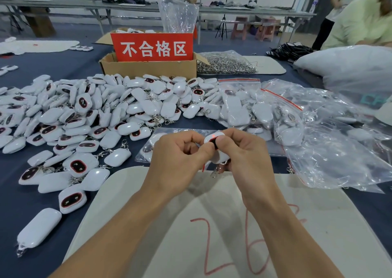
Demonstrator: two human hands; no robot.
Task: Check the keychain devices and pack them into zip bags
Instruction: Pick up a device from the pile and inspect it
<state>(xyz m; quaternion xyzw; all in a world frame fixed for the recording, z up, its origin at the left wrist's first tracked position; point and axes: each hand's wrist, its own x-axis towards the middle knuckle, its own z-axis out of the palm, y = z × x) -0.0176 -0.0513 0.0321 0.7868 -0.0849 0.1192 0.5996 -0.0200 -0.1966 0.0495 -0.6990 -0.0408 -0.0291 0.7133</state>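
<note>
Beyond the hands, a red sign [152,47] on a cardboard box [148,70] reads "不合格区". Between the forearms, the pad [328,224] shows a red "26". The left hand [180,150] and right hand [239,150], fingers curled, together pinch a white keychain device [214,139] glowing red.

the person's left hand [178,150] and right hand [239,150] are bare, and so are the left forearm [131,218] and right forearm [284,224] along all their visible length. the right thumbnail [220,139] is short, plain and rounded. clothing higher up lies out of view.
</note>
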